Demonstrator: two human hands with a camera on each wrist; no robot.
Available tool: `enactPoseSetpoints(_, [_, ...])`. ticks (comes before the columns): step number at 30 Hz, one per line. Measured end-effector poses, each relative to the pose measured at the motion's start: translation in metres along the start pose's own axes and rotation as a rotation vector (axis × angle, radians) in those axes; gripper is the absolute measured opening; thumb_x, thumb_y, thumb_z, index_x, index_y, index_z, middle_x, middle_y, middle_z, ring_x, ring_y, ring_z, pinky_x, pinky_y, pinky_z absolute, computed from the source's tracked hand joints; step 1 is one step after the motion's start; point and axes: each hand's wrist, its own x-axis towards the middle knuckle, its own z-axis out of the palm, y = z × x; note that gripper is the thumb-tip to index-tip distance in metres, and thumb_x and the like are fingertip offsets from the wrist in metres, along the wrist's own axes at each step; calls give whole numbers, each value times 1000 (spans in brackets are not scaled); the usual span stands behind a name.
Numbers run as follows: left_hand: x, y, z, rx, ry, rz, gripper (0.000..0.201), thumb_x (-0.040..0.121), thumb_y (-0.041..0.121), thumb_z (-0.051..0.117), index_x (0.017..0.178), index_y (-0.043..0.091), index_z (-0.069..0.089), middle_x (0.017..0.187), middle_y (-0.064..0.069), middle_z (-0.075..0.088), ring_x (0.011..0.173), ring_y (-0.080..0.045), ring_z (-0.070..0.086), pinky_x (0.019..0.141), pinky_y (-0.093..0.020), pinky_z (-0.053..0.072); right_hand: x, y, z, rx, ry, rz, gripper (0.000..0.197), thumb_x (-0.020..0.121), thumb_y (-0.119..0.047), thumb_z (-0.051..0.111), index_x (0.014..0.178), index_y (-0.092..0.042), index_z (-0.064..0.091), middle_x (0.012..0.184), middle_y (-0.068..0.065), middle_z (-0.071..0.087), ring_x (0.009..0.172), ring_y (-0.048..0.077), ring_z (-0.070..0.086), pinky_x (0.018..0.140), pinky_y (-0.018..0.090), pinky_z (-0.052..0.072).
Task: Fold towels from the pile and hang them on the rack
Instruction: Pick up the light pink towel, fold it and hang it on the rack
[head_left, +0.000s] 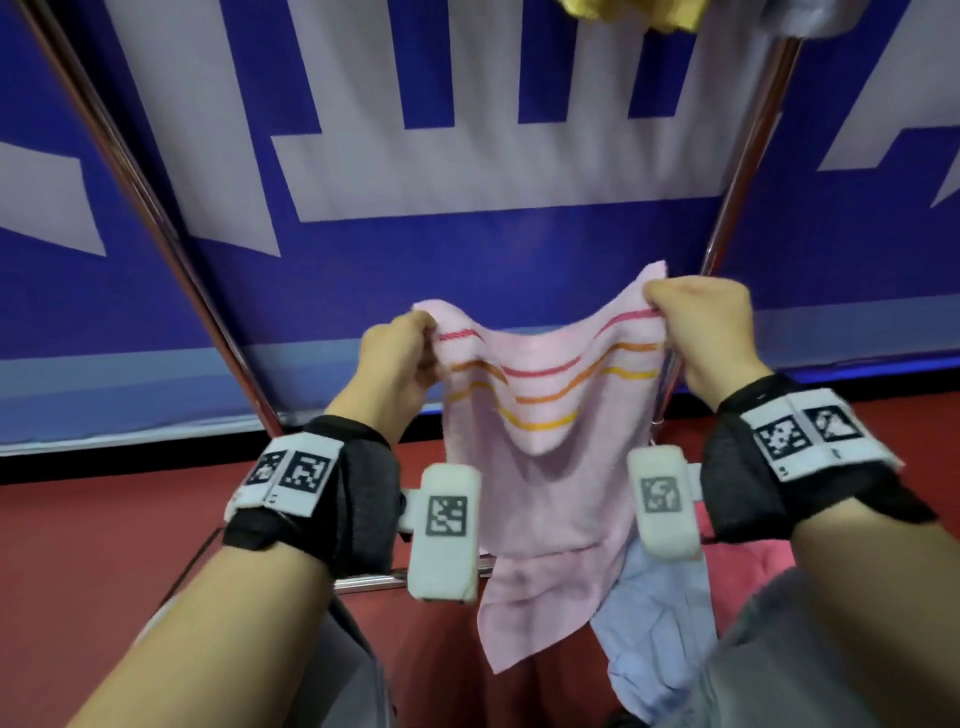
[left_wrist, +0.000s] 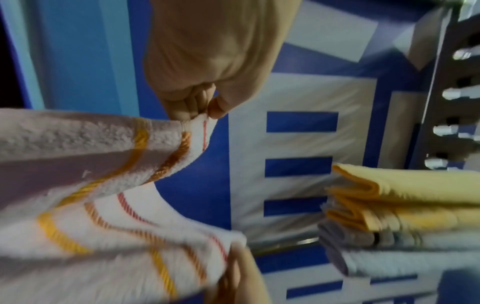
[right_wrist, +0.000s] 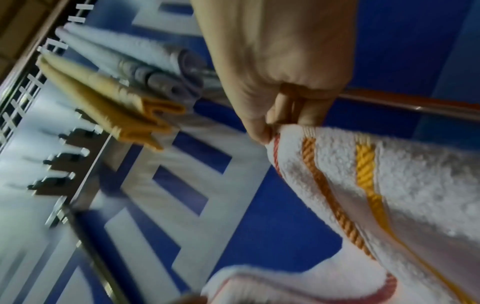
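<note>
A pale pink towel (head_left: 540, 493) with red, orange and yellow stripes hangs between my two hands in the head view. My left hand (head_left: 400, 353) pinches its upper left corner, and my right hand (head_left: 696, 322) pinches the upper right corner, held a little higher. The top edge sags between them. In the left wrist view my left hand (left_wrist: 205, 111) pinches the towel (left_wrist: 91, 164) at the striped hem. The right wrist view shows my right hand (right_wrist: 283, 115) gripping the towel (right_wrist: 389, 185) at its hem. A folded yellow towel (left_wrist: 405, 195) and a folded grey towel (left_wrist: 389, 251) hang on the rack rail (left_wrist: 285, 244).
Chrome rack legs (head_left: 156, 218) slant up on the left and right (head_left: 748, 156). A blue and white banner (head_left: 467, 156) stands behind. Below lie a light blue cloth (head_left: 649, 629) and a pink-red cloth (head_left: 748, 566) of the pile. The floor (head_left: 104, 545) is red.
</note>
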Motion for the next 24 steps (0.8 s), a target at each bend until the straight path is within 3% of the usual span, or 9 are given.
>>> enactPoseSetpoints(3, [-8, -18, 16, 57, -83, -66, 23, 89, -2, 40, 70, 9, 48, 56, -6, 40, 42, -13, 42, 41, -15, 41, -17, 5, 25, -138, -133, -49, 28, 78, -9, 62, 51, -18, 57, 50, -5, 50, 53, 6, 43, 58, 27, 37])
enactPoseSetpoints(7, [-16, -34, 27, 178, -149, -133, 15, 89, 7, 44, 76, 9, 51, 73, -13, 46, 62, -20, 45, 59, -27, 41, -39, 6, 47, -297, -212, -161, 22, 83, -19, 62, 67, -6, 70, 68, 16, 67, 63, 17, 54, 61, 27, 41])
enactPoseSetpoints(9, [-17, -38, 30, 223, -171, -120, 14, 89, 11, 44, 80, 7, 54, 79, -14, 48, 71, -25, 46, 64, -35, 41, -48, 4, 52, -363, -223, -231, 27, 87, -26, 60, 76, -4, 73, 72, 14, 70, 68, 21, 59, 63, 26, 39])
enactPoseSetpoints(12, [-18, -41, 30, 250, -178, -86, 17, 90, 14, 44, 81, 7, 57, 79, -16, 53, 73, -27, 50, 66, -39, 41, -57, 5, 58, -427, -292, -312, 28, 87, -31, 60, 79, -8, 75, 75, 16, 71, 75, 28, 64, 73, 32, 46])
enactPoseSetpoints(16, [-14, -45, 26, 280, -150, -57, 25, 89, 13, 44, 66, 8, 51, 76, -15, 51, 71, -26, 49, 65, -39, 41, -64, 9, 63, -479, -375, -397, 38, 88, -33, 59, 71, -2, 71, 71, 20, 68, 76, 35, 63, 70, 39, 49])
enactPoseSetpoints(21, [-15, -48, 26, 344, -177, 40, 38, 94, 19, 47, 59, 6, 54, 72, -18, 56, 69, -27, 51, 67, -44, 50, -65, 8, 64, -458, -347, -341, 41, 87, -35, 61, 64, -4, 70, 66, 11, 70, 67, 24, 64, 71, 30, 47])
enactPoseSetpoints(24, [-18, -50, 27, 390, -167, 120, 34, 94, 21, 48, 65, 4, 58, 67, -15, 51, 65, -24, 44, 62, -36, 41, -64, 8, 63, -451, -321, -292, 42, 85, -29, 63, 49, -8, 62, 54, 8, 65, 51, 15, 54, 54, 21, 39])
